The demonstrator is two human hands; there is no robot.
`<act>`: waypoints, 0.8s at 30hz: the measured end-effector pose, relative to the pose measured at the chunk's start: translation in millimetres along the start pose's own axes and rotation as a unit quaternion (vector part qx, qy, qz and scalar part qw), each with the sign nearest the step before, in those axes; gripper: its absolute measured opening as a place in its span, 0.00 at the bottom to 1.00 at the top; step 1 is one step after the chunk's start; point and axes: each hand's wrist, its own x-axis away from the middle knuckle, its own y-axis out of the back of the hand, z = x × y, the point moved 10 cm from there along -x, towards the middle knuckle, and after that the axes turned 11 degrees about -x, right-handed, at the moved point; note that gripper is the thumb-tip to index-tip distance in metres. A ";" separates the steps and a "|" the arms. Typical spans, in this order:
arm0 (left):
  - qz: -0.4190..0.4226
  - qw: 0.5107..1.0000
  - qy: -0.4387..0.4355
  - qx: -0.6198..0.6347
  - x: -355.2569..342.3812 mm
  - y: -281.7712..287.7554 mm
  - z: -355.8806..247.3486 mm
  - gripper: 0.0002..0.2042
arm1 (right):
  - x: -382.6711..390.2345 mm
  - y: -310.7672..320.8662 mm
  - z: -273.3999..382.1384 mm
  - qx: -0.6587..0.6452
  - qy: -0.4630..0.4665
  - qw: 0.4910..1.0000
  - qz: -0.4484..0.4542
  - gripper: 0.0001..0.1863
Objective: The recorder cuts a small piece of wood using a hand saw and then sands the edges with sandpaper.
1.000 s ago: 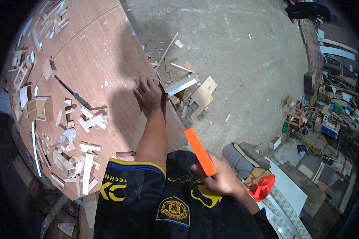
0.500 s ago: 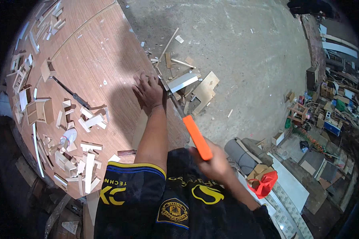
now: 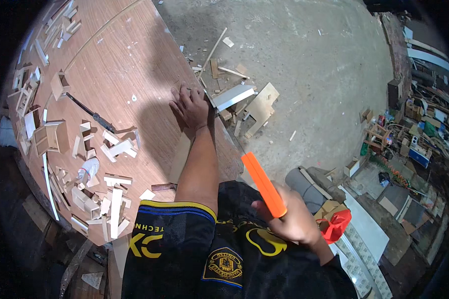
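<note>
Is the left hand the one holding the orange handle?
No, the right hand holds the orange handle, while the left hand lies near the edge of the tabletop.

A crumpled red plastic bag [image 3: 336, 226] sits near a rolled grey mat [image 3: 304, 189] on the grey concrete floor [image 3: 324, 89]; a whitish bottle [image 3: 89, 168] lies among pale wooden offcuts [image 3: 115, 212], below a slender black tool [image 3: 103, 122].
</note>
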 end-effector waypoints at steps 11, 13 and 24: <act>-0.023 1.000 -0.003 0.001 -2.2 7.7 -8.0 0.05 | -19.7 -1.4 -31.8 -0.015 -0.043 0.999 -0.025 0.17; -0.021 1.000 -0.020 0.010 -9.6 10.7 -10.9 0.05 | -34.8 -9.0 -42.4 -0.059 0.011 0.998 -0.017 0.18; -0.029 0.999 0.006 0.014 -2.9 6.9 -10.9 0.03 | -27.7 -4.0 -31.1 -0.007 -0.008 1.000 -0.016 0.22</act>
